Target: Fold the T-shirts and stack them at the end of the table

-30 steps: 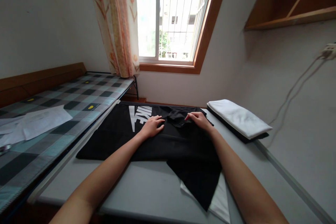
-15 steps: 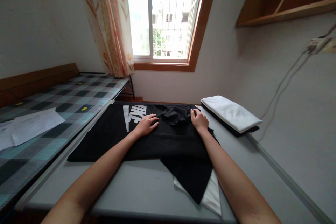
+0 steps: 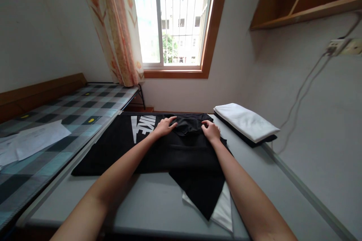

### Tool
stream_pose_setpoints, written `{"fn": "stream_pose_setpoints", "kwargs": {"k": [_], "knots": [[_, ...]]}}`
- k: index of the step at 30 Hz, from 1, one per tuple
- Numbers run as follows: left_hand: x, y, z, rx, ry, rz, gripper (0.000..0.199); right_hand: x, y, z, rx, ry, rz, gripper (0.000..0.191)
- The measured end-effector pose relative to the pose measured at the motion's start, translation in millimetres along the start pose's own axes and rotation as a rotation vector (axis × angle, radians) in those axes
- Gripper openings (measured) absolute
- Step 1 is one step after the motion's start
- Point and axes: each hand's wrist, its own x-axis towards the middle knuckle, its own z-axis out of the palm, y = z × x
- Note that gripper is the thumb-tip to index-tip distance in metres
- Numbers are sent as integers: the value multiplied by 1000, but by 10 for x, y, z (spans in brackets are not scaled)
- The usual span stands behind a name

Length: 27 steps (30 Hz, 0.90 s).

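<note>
A black T-shirt with white NIKE lettering lies sideways on the grey table, partly folded. Its neck area is bunched up at the far side. My left hand rests at the left edge of that bunch, thumb and fingers apart. At the right edge is my right hand, its fingers bent and a small gap showing between thumb and forefinger. A black sleeve points toward me over the table. White cloth sticks out from beneath that sleeve.
A folded stack with white cloth on top and black below stands on the table at the right. To the left is a bed with a checkered mattress and papers. A wooden shelf hangs at upper right.
My left hand has moved right, toward the bunched neck area. My right hand has shifted slightly left and its fingertips have loosened. The view has tilted a little.
</note>
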Motion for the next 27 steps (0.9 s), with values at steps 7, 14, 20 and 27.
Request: {"fn": "stream_pose_setpoints", "kwargs": {"k": [7,14,20,27], "knots": [[314,115,269,-14,8,-184,30,-19,-7,-4,-15,-34,-68,23],[196,97,348,17,100,-107,41,8,30,34,-14,97,25,31],[137,164,350,98,162,-47,42,55,65,36,30,86,38,36],[124,158,384,163,158,-156,42,135,94,15,37,17,60,33]]}}
